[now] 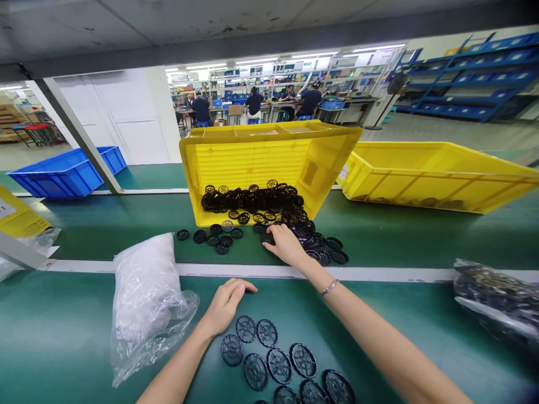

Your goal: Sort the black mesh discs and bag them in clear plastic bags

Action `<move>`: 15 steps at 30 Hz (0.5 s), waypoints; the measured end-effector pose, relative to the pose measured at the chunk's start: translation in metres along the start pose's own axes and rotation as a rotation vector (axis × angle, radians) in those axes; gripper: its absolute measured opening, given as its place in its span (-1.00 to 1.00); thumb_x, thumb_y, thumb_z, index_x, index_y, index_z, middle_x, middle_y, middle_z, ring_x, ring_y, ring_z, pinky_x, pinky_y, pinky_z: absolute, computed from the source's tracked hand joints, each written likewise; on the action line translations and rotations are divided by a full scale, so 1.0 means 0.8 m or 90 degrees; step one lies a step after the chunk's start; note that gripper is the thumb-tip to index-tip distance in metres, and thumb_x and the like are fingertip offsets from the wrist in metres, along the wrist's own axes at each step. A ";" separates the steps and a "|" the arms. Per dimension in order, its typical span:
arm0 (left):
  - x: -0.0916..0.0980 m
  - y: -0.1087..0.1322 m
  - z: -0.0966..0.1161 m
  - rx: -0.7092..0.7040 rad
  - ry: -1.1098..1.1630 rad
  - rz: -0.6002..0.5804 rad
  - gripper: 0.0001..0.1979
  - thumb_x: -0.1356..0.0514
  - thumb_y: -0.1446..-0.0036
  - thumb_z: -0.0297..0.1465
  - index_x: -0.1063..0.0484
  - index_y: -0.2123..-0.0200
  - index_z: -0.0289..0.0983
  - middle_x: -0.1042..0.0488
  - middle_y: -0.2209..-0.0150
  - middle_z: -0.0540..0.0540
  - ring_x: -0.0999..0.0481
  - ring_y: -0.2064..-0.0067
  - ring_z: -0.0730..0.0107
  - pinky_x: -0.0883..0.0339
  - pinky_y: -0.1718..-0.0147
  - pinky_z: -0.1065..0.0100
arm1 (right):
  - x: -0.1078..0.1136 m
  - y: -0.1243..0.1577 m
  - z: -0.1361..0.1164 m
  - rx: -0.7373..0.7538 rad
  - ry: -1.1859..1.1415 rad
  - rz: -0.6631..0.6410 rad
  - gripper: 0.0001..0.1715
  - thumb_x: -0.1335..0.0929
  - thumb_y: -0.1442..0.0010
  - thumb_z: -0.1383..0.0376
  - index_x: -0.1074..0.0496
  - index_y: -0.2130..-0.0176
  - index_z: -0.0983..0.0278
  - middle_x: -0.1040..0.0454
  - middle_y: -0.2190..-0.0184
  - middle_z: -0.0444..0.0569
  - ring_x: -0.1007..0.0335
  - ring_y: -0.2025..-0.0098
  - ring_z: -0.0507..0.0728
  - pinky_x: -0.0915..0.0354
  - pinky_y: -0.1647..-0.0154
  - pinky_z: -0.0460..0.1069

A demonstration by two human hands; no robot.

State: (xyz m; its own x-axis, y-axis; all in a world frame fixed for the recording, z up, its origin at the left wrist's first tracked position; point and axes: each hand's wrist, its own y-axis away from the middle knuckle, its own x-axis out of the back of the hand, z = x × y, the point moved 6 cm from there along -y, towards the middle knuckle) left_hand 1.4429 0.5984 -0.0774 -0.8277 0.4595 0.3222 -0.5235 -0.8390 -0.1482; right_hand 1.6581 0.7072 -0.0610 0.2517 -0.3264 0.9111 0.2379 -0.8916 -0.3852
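My right hand [286, 244] reaches to the front of a tipped yellow bin [252, 160], thumb and fingers closed around a black spoked plastic ring [266, 238]. More black rings [256, 199] lie heaped in the bin and spill over its lower edge onto the green surface. Resting on the green table [202, 353] nearer me, my left hand [227, 303] has its fingers stretched to the right and holds nothing. Just below it, several black spoked rings [279, 366] lie flat in loose rows, the lowest cut off by the frame.
Left of my arm sits a clear bag of white pieces [145, 280]; a bag of dark parts [497, 297] lies far right. A second yellow bin [438, 174] and a blue bin [69, 171] stand behind. A grey shelf [252, 28] hangs overhead. Several people work in the background.
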 end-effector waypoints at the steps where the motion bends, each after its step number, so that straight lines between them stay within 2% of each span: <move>1: 0.000 0.000 0.000 0.001 0.000 0.000 -0.51 0.12 -0.41 -0.14 -0.56 0.10 -0.20 -0.58 0.07 -0.09 -0.48 -0.02 0.23 -0.23 -0.12 0.23 | 0.005 0.006 -0.008 0.015 -0.006 0.002 -0.76 -0.36 -0.22 0.28 -0.34 0.10 0.27 -0.43 0.15 0.15 -0.29 0.06 0.34 -0.30 0.01 0.19; 5: 0.000 -0.001 0.001 -0.003 0.007 0.002 -0.53 0.10 -0.41 -0.15 -0.56 0.11 -0.22 -0.58 0.07 -0.10 -0.49 -0.02 0.24 -0.24 -0.10 0.24 | 0.027 0.052 -0.048 0.099 -0.121 -0.041 -0.77 -0.35 -0.24 0.33 -0.31 0.07 0.23 -0.40 0.08 0.09 -0.29 0.02 0.28 -0.28 -0.04 0.15; 9: 0.000 -0.001 0.002 -0.012 0.004 0.001 -0.53 0.10 -0.41 -0.15 -0.56 0.09 -0.21 -0.57 0.05 -0.11 -0.49 -0.01 0.24 -0.24 -0.10 0.24 | 0.041 0.112 -0.086 0.132 -0.305 -0.206 -0.81 -0.37 -0.29 0.25 -0.34 0.09 0.21 -0.40 0.11 0.01 -0.33 0.07 0.18 -0.32 0.04 0.06; 11: 0.000 -0.001 0.001 -0.014 0.004 0.003 -0.53 0.10 -0.41 -0.15 -0.56 0.08 -0.22 -0.57 0.05 -0.11 -0.49 -0.01 0.24 -0.25 -0.09 0.25 | 0.050 0.133 -0.102 0.149 -0.381 -0.280 -0.83 -0.34 -0.34 0.19 -0.38 0.10 0.20 -0.41 0.09 -0.02 -0.36 0.06 0.14 -0.31 0.01 0.02; 13: 0.000 0.000 0.001 -0.013 0.007 0.003 -0.54 0.09 -0.41 -0.15 -0.56 0.09 -0.22 -0.57 0.06 -0.11 -0.49 0.00 0.25 -0.26 -0.08 0.26 | 0.056 0.141 -0.109 0.172 -0.433 -0.321 -0.81 -0.28 -0.40 0.17 -0.43 0.13 0.19 -0.43 0.09 -0.04 -0.38 0.05 0.11 -0.30 -0.03 -0.01; 15: 0.000 0.000 0.001 -0.015 0.009 0.002 -0.54 0.08 -0.41 -0.15 -0.56 0.11 -0.23 -0.58 0.08 -0.11 -0.49 0.00 0.25 -0.25 -0.08 0.26 | 0.058 0.132 -0.100 0.177 -0.424 -0.300 -0.77 -0.24 -0.42 0.19 -0.45 0.16 0.19 -0.46 0.13 -0.05 -0.39 0.07 0.09 -0.31 -0.01 -0.03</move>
State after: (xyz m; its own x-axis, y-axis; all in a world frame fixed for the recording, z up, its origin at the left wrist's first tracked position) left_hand 1.4433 0.5981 -0.0769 -0.8324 0.4607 0.3081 -0.5248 -0.8338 -0.1711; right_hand 1.6195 0.5727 -0.0474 0.5455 0.3882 0.7428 0.6556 -0.7497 -0.0896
